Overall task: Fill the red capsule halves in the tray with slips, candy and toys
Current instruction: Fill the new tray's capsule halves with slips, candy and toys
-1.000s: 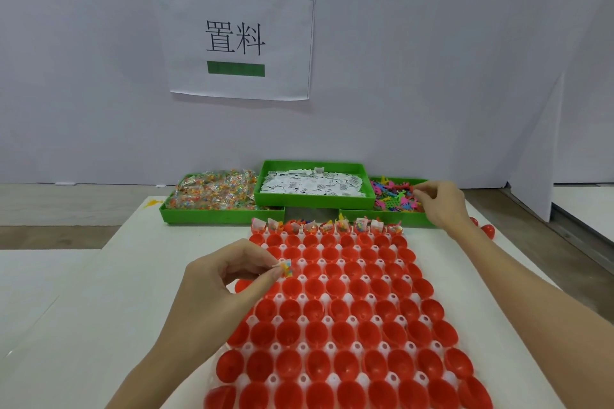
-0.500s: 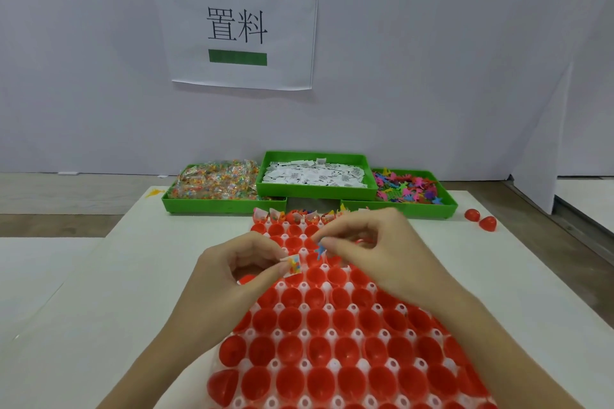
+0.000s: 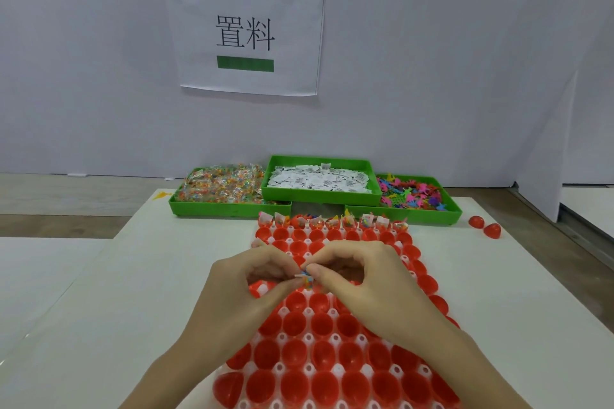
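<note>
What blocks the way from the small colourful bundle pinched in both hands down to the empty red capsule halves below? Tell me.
Nothing visible does. The left hand and right hand pinch the small colourful bundle over the white tray, and the open red capsule halves around and below it show nothing inside or over them.

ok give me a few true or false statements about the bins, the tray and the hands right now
1. The slips bin sits between the candy bin and the toy bin. True.
2. Both hands are inside the toy bin. False: the left hand and right hand meet over the capsule tray, pinching a small colourful packet.
3. Only the farthest tray row looks filled. True.
4. Two loose red capsule halves lie left of the tray. False: right of it.
</note>
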Tool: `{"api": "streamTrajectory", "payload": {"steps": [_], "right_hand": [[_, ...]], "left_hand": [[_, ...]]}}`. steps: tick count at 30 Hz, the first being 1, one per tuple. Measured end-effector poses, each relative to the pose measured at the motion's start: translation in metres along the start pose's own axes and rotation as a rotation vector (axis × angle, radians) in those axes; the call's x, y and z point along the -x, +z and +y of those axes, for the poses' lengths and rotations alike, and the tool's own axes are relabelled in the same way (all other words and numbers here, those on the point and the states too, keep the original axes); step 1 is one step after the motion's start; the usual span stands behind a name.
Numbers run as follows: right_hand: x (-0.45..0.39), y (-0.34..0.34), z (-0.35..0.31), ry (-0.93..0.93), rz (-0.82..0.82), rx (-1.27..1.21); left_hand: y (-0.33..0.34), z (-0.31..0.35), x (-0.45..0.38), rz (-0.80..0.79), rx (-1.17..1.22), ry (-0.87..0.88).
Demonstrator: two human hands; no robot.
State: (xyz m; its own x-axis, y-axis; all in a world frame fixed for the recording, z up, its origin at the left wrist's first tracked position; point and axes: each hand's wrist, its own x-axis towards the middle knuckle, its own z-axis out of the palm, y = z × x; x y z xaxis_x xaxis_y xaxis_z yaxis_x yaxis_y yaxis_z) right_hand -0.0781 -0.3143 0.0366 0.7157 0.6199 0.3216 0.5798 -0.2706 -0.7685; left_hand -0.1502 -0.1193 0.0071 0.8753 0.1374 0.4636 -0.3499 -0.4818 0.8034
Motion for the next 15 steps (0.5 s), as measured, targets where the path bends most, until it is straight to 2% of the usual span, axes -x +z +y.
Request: {"api": "streamTrajectory", "payload": {"steps": [4, 9, 15], "right_hand": [[0.001, -0.003, 0.001, 0.013, -0.062, -0.034], [0.001, -0.008, 0.004, 0.032, -0.057, -0.078], [0.000, -0.004, 0.006, 0.021, -0.044, -0.049]], "left_hand": [[0.002, 0.000, 0.001, 0.029, -0.002, 0.006], [0.006, 0.001, 0.004, 0.022, 0.013, 0.067], [0.011, -0.003, 0.005, 0.061, 0.089, 0.046]]}}
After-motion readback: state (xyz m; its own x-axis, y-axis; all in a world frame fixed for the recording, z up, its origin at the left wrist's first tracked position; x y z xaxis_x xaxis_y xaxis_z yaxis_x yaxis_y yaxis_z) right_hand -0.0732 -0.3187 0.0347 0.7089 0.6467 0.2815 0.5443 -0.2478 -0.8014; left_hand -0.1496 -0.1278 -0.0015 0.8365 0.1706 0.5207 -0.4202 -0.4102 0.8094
